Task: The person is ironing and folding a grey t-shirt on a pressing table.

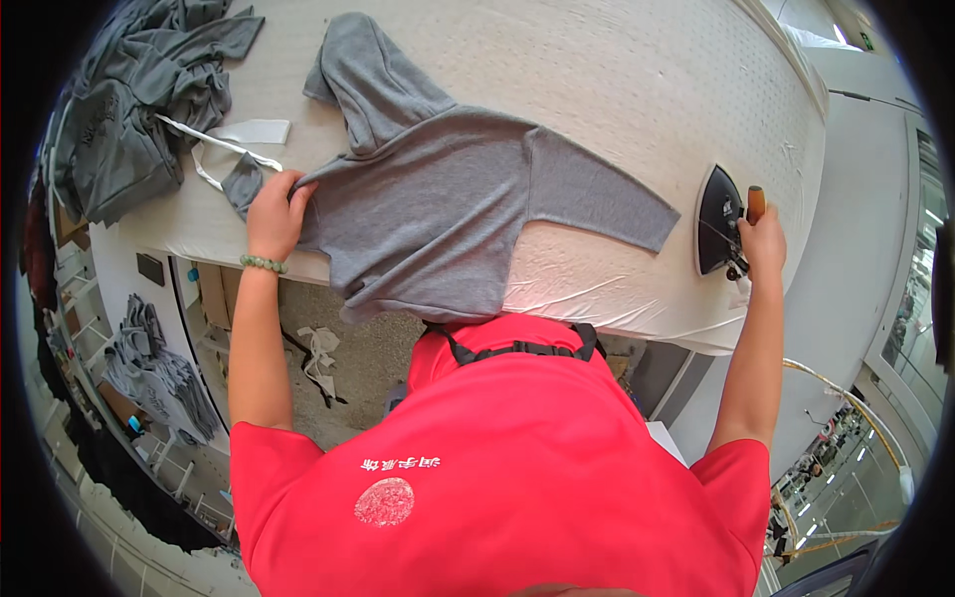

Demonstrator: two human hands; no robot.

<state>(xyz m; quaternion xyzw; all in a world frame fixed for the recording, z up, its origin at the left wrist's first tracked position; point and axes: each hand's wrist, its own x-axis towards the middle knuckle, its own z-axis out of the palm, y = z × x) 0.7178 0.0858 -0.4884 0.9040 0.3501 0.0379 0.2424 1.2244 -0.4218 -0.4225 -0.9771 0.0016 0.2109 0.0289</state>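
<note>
Sweatshirt point(428, 204) looks soft and light, best held where our left hand point(274, 216) pinches its edge; right of it, our right hand point(764, 244) grips the iron point(718, 224).

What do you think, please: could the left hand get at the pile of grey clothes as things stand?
Probably yes: the pile lies close to the left hand with nothing tall between, though it would first have to release the spread grey garment.

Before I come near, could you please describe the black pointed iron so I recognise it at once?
Find the big white cloth-covered table, then its right end. There, the right hand grips the black, pointed iron by its orange-brown handle. Unlike the grey fabric garment to its left, it is rigid and dark.
</note>
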